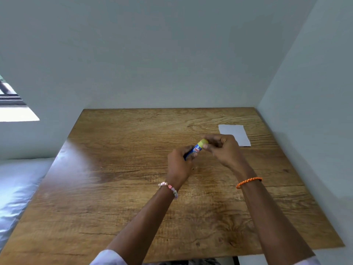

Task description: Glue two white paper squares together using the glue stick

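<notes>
A blue glue stick [195,149] with a yellow cap is held above the middle of the wooden table [118,188]. My left hand [179,165] grips its blue body from below. My right hand [223,150] pinches the yellow cap with thumb and fingers. White paper [234,133] lies flat on the table at the far right, just beyond my right hand, partly hidden by it. I cannot tell whether it is one sheet or two stacked.
Pale walls close off the table at the back and on the right. A bed with a light cover [17,190] lies to the left of the table. A window [11,100] shows at the far left.
</notes>
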